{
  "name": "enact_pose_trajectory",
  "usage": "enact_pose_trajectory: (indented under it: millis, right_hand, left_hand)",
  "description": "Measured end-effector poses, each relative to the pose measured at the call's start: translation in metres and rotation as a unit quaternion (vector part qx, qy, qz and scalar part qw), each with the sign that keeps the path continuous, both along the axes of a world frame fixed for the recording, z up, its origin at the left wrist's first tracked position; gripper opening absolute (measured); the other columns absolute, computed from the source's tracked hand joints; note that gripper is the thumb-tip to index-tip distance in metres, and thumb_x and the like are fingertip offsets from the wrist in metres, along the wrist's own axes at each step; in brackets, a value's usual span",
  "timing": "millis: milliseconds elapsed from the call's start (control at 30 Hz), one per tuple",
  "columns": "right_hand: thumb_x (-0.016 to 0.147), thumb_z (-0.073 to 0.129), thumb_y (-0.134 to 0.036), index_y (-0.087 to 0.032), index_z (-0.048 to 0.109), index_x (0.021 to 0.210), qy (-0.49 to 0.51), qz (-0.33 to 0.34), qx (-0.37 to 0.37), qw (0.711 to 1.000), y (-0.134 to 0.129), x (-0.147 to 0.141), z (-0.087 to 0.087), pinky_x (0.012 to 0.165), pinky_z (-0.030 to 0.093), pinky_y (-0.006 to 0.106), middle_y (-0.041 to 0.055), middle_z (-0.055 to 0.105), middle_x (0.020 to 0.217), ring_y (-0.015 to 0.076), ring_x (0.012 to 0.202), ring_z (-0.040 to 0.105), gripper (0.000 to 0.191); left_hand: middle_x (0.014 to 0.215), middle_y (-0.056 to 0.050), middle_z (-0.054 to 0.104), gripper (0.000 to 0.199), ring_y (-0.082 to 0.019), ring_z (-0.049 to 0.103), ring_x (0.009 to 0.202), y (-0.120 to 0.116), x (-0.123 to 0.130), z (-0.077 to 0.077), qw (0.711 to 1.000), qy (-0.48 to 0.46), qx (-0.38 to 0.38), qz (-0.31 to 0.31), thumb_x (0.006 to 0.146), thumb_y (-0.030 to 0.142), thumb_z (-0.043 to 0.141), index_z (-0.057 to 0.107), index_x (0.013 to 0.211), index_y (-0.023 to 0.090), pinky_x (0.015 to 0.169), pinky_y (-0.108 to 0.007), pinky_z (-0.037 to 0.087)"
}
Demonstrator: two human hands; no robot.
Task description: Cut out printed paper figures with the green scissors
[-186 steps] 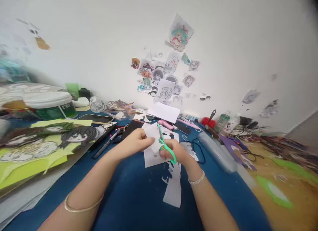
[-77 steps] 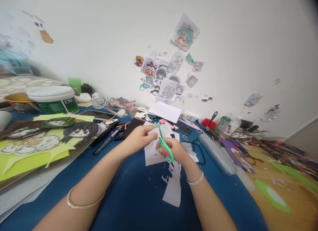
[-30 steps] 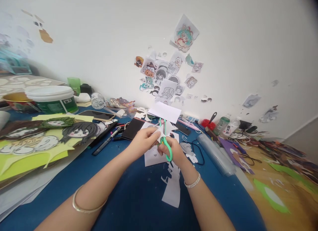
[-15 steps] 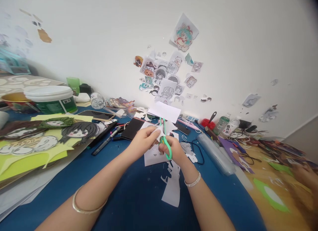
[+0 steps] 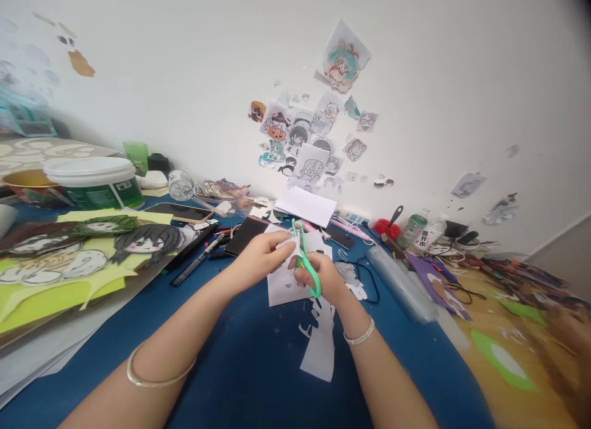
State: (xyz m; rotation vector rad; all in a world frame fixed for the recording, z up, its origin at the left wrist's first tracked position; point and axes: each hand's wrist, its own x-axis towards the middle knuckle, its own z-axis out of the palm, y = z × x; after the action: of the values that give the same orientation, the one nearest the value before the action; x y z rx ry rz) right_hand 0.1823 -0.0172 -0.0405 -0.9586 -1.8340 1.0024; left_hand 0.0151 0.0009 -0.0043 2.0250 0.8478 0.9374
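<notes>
Right hand [image 5: 323, 275]: fingers gripping green scissors [image 5: 303, 256], blades [image 5: 301, 237] above white sheet [image 5: 279, 291] on tabletop [image 5: 258, 349]. Left hand [image 5: 261, 255] beside blades; cannot tell whether fingers pinch anything. Best: short snips, steer with left hand (not scissors), thumb well clear.

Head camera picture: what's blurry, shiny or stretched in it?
Head view: another person's hand at the right edge is blurred; the scissors with mint-green plastic handles look fairly sharp; the long clear plastic roll has whitish glare; outer parts look stretched, probably by a wide lens.
</notes>
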Motion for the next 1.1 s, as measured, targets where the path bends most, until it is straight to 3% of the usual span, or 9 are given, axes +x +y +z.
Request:
enact_pose_trajectory:
  millis: [667,1100]
  right_hand:
    - [0.064,0.065,-0.052,-0.013,0.057,0.072,0.003,-0.028,-0.053,0.998,0.0013,0.0006,-0.0020,0.043,0.035,0.021,-0.0039,0.045,0.048,0.0075,0.044,0.040,0.040]
    - [0.071,0.061,-0.048,-0.014,0.057,0.074,-0.019,-0.018,-0.018,0.999,0.0053,0.0077,-0.0009,0.044,0.038,0.021,-0.0023,0.050,0.052,0.0090,0.046,0.046,0.034]
  left_hand:
    - [0.044,0.005,0.038,0.027,-0.008,0.037,0.043,0.0031,-0.0057,0.0016,0.999,0.016,-0.024,-0.022,0.079,0.031,0.040,0.049,0.059,0.016,0.044,-0.020,0.028]
    - [0.044,0.005,0.043,0.028,-0.009,0.041,0.042,0.0063,-0.0071,0.0013,0.998,0.020,-0.050,-0.033,0.078,0.036,0.040,0.045,0.058,0.018,0.046,-0.021,0.032]
